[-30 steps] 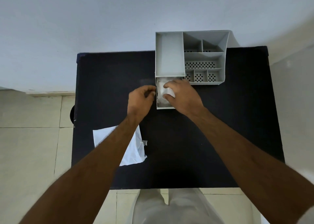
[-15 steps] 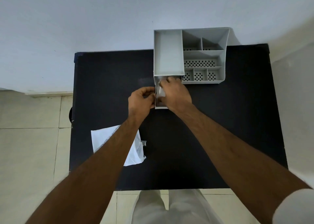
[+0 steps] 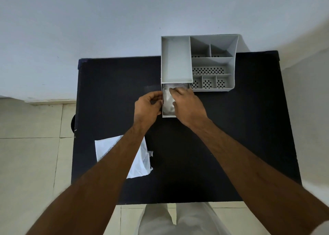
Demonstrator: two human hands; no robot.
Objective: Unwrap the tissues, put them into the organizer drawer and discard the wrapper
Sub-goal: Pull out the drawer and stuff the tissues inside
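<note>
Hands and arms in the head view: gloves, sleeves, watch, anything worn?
Both forearms are bare. The left hand and right hand show no gloves, rings or watch. A white sleeve edge shows by the right elbow. Light trousers below.

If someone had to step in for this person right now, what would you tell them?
Left hand: curled against the left wall of the pulled-out drawer, steadying it.
Right hand: pressing the tissues down into the drawer.
Wrapper: empty, lying on the black table under the left forearm.
Done: unwrapping; tissues are in the drawer.
Left: close the drawer of the organizer, discard the wrapper.
</note>
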